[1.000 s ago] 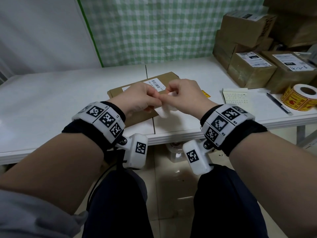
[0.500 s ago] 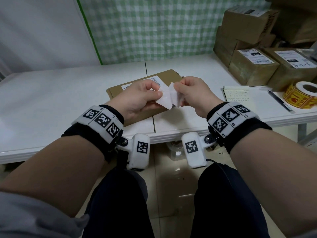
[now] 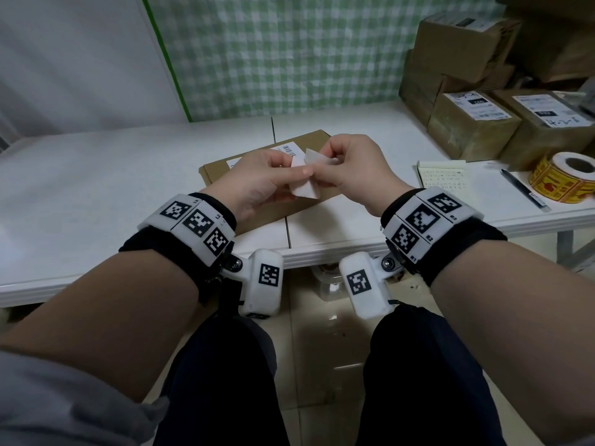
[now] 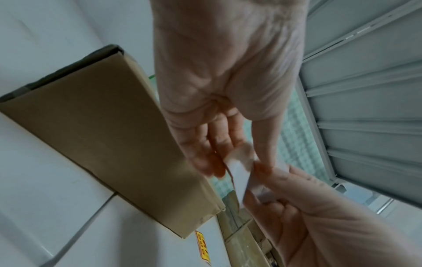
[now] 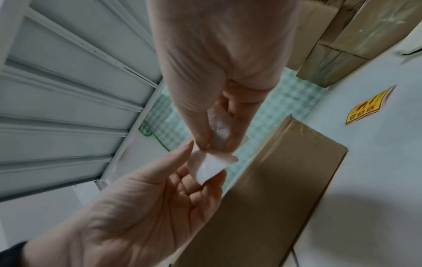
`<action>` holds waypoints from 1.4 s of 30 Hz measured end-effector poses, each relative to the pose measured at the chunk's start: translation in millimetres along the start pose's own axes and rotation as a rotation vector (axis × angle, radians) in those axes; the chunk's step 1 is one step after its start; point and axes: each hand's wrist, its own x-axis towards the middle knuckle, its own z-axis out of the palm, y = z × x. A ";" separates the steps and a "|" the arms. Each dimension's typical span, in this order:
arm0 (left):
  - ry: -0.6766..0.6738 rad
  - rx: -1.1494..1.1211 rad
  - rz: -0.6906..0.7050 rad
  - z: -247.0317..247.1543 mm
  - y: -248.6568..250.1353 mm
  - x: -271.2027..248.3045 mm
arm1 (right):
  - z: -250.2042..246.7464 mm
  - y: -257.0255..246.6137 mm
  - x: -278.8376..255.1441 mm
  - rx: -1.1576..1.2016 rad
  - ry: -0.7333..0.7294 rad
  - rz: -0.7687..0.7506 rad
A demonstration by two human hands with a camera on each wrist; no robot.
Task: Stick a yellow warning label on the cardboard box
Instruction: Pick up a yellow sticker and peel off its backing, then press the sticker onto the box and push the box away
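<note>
The head view looks down and forward over both forearms at the white table [image 3: 96,175]. Each wrist view looks close along its palm, tilted upward. All three share the flat cardboard box [image 3: 257,204] and white slip [image 3: 302,188] at center frame.

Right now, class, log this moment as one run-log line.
left hand: pinches white piece | right hand: pinches white piece | cardboard box: on table

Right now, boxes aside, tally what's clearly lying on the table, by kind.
Roll of yellow warning labels: 1
Black pen: 1
Pale yellow lined notepad: 1
Loose yellow warning label: 1
Total: 4
</note>
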 end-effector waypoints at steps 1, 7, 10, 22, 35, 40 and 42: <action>0.008 -0.009 0.007 0.1 0.2 0.2 | -0.6 -1.0 -0.5 0.006 0.000 0.006; -0.025 -0.052 0.037 3.4 1.1 2.2 | -8.8 0.2 -0.4 0.180 0.015 0.139; -0.055 -0.066 0.010 7.9 1.0 1.8 | -12.2 4.5 1.6 0.195 0.064 0.182; -0.047 -0.177 -0.013 6.7 2.4 3.3 | -45.2 40.4 11.0 -0.033 0.321 0.244; 0.009 0.047 0.100 9.1 -11.4 4.0 | -38.0 48.1 2.1 -0.258 0.100 0.279; 0.025 0.155 0.172 11.1 -10.2 1.4 | -27.0 25.9 0.2 -0.113 0.080 0.243; 0.026 0.184 0.191 10.7 -9.5 -0.3 | -21.7 18.4 -2.6 -0.012 -0.060 0.288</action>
